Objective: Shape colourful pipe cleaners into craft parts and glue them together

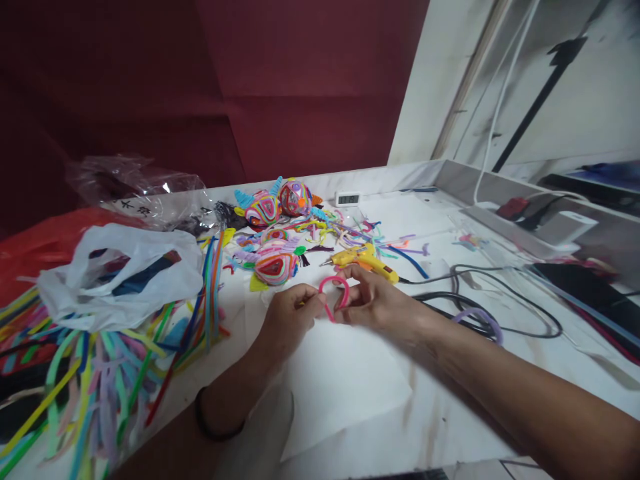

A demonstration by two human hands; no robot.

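Observation:
A pink pipe cleaner (346, 291), bent into a loop, is held between both hands above a white sheet (345, 387). My left hand (295, 313) pinches its left side, with a dark band on the wrist. On the loop's right side, the fingers of my right hand (367, 297) are closed. Just beyond the hands lies a yellow glue gun (367, 260), its nozzle pointing left. Colourful coiled pipe-cleaner pieces (276, 267) sit behind my left hand.
Many loose pipe cleaners (107, 373) and a white plastic bag (130, 273) are at the left. Black cables (460, 300) curl at the right. A small digital clock (348, 199) stands at the back, near a white power adapter (567, 227) further right.

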